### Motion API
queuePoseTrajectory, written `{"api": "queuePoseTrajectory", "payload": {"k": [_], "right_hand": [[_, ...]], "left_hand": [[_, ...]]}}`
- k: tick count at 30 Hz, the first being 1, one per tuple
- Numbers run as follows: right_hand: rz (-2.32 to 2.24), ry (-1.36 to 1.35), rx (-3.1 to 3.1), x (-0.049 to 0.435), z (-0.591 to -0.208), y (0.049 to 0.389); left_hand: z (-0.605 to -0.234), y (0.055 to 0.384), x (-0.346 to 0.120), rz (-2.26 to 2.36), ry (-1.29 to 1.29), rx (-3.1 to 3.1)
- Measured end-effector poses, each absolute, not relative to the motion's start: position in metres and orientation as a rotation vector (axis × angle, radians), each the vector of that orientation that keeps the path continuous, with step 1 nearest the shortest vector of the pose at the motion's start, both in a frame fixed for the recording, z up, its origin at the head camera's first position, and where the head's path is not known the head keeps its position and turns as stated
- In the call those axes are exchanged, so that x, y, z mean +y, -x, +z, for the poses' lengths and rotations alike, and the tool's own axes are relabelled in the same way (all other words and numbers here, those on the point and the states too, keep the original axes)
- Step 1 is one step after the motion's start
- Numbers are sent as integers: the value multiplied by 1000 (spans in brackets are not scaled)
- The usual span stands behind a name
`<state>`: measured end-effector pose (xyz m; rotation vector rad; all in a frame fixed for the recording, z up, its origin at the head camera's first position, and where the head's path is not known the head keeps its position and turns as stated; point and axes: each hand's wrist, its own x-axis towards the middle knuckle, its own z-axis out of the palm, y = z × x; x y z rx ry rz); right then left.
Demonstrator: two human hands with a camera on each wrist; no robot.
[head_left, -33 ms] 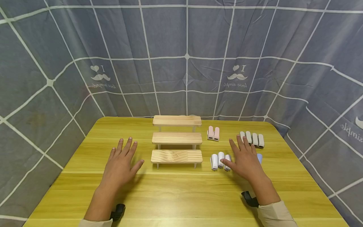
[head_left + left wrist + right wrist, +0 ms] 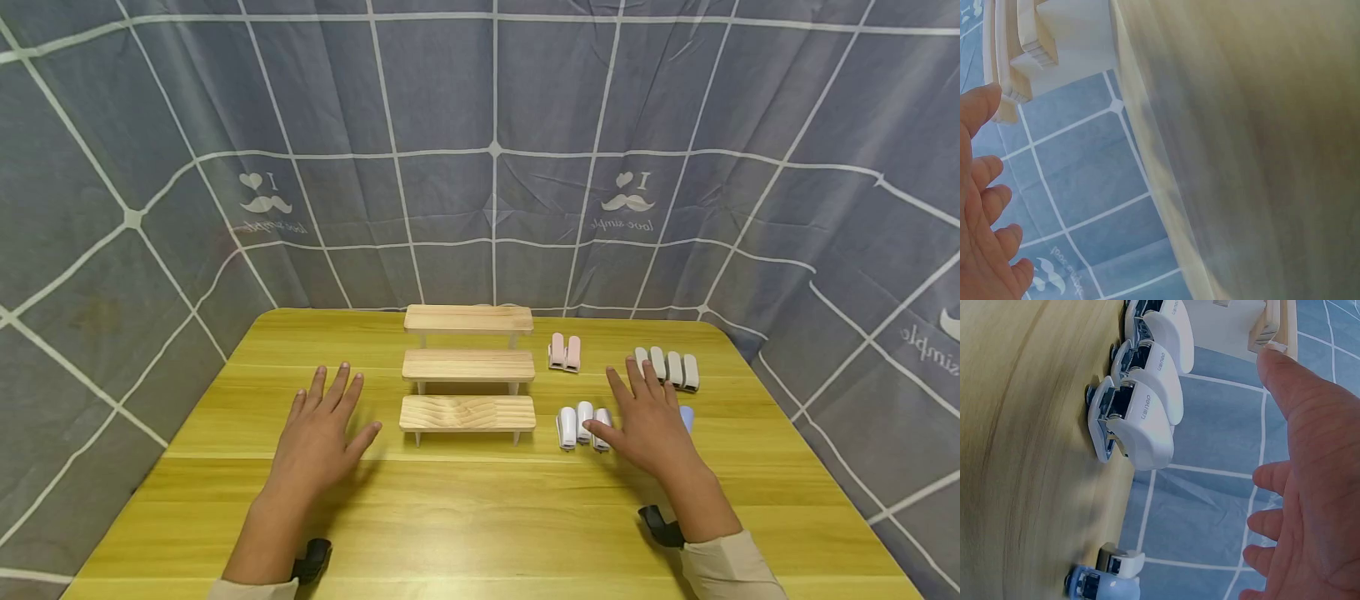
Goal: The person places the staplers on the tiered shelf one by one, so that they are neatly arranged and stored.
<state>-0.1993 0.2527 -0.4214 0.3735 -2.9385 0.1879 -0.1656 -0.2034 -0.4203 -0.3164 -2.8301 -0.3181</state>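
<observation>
My left hand (image 2: 318, 433) is held palm down over the left side of the table, fingers straight and spread, with nothing in it. To its right stands a three-step wooden display stand (image 2: 468, 413). My right hand (image 2: 648, 421), also spread and holding nothing, hovers over the right side. Its thumb overlaps a group of white mini staplers (image 2: 567, 427) in the head view; the right wrist view shows these staplers (image 2: 1144, 422) standing apart from the palm. A blue stapler (image 2: 687, 418) is partly hidden behind that hand. Beyond the fingertips sits a row of grey-white staplers (image 2: 673, 368).
Two pink staplers (image 2: 565, 353) lie right of the stand's middle step. The yellow wood-grain table (image 2: 465, 517) ends at the back against a grey-blue checked curtain (image 2: 442, 200), which also hangs along both sides. Black straps (image 2: 662, 527) circle the wrists.
</observation>
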Motion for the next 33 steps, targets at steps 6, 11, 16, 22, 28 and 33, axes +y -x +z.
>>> {"api": "queuePoseTrajectory", "payload": {"k": [6,11,16,22,28,33], "right_hand": [[189,-380,-2924,253,-421,200],[198,-385,-2924,255,-422,198],[196,-388,-2926,256,-423,197],[234,-408,-2919,257,-423,199],[334,-432,-2943,261,-426,200],[420,-489,-2913,266,-431,202]], "left_hand": [[-419,165,-202,-321,325,-2828],[-419,164,-201,-318,334,-2831],[-418,164,-200,-311,344,-2824],[-419,165,-197,-325,349,-2806],[-422,166,-191,-369,360,-2776],[-425,167,-185,-570,369,-2784]]}}
